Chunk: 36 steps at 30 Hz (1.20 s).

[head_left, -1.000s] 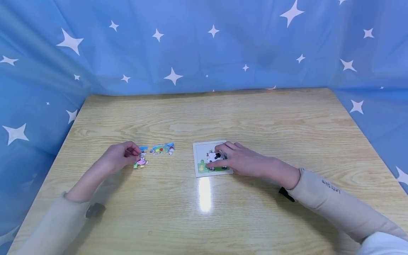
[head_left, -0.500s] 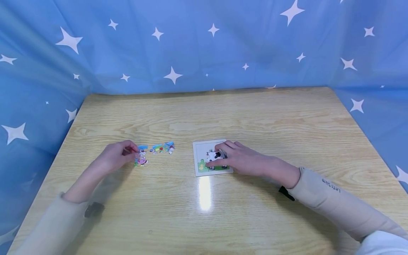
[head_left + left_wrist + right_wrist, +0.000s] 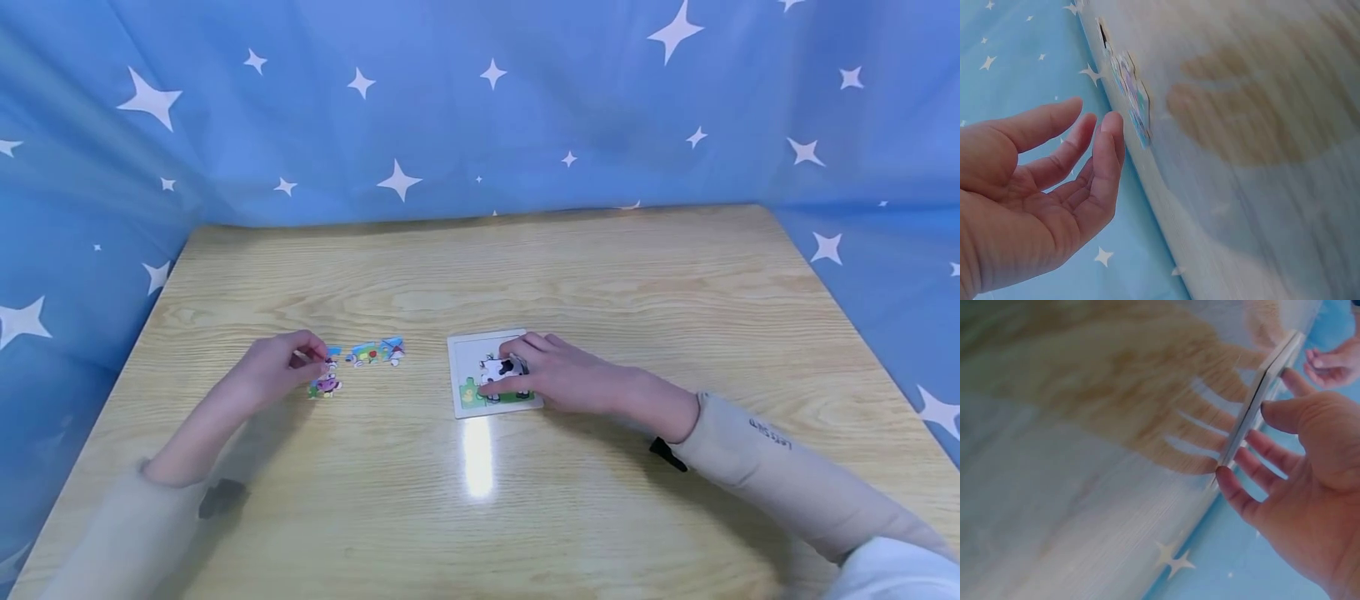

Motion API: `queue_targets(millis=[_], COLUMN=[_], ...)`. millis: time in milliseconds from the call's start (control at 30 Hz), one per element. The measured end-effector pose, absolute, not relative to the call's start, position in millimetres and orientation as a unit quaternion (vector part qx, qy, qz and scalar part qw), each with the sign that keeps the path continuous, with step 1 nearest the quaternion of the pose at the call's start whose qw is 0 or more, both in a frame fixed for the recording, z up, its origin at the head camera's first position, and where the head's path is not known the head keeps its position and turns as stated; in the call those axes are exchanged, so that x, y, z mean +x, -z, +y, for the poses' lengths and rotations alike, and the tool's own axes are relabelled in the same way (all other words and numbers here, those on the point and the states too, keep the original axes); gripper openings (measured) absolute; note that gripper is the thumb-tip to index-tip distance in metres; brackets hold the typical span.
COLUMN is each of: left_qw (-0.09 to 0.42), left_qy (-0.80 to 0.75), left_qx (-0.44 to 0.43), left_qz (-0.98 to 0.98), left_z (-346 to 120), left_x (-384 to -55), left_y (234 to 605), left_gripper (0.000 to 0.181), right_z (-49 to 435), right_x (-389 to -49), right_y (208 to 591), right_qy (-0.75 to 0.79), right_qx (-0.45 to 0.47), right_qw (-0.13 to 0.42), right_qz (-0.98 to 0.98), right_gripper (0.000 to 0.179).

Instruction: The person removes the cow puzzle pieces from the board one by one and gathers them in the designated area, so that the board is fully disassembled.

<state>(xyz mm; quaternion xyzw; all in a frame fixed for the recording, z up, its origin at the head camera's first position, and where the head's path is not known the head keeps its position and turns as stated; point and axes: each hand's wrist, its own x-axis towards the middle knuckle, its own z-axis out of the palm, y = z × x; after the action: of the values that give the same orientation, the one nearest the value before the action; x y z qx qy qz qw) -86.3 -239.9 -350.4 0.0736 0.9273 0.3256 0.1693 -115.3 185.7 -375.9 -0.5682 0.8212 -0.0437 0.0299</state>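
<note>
The curtain (image 3: 450, 108) was blue with white stars, the table (image 3: 600, 508) pale brown and grained, the tray (image 3: 467, 357) white, the puzzle cow (image 3: 492, 367) white with black, the sleeves (image 3: 787, 471) beige.

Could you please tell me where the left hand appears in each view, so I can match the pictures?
Head: the left hand is left of centre, beside the loose puzzle pieces.
Left wrist: the left hand shows large on the left side.
Right wrist: the left hand is small, near the upper right edge, beyond the right hand.
Shared landmark: the blue star-patterned cloth, visible in all three.
</note>
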Motion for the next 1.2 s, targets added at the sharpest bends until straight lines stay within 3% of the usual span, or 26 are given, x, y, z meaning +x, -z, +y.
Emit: queue_targets(millis=[667,933,1067,1200], left_qw=[0.168,0.170,0.173,0.175], left_qy=[-0.378,-0.372,-0.368,-0.364], left_qx=[0.141,0.179,0.187,0.190], left_qz=[0.900,0.895,0.894,0.895], left_z=[-196,-179,-172,-168], left_x=[-84,-83,-84,-85], left_y=[353,352,351,351], left_gripper=[0.011,0.007,0.007,0.006], right_z=[188,198,191,184], right_x=[-117,-134,-126,-117], right_y=[380,418,396,378], right_qy=[0.053,0.112,0.081,0.046], right_qx=[-0.567,-0.567,-0.561,-0.533], right_qw=[0.034,0.045,0.037,0.047], right_qz=[0.821,0.815,0.823,0.843], right_gripper=[0.086,0.105,0.094,0.067])
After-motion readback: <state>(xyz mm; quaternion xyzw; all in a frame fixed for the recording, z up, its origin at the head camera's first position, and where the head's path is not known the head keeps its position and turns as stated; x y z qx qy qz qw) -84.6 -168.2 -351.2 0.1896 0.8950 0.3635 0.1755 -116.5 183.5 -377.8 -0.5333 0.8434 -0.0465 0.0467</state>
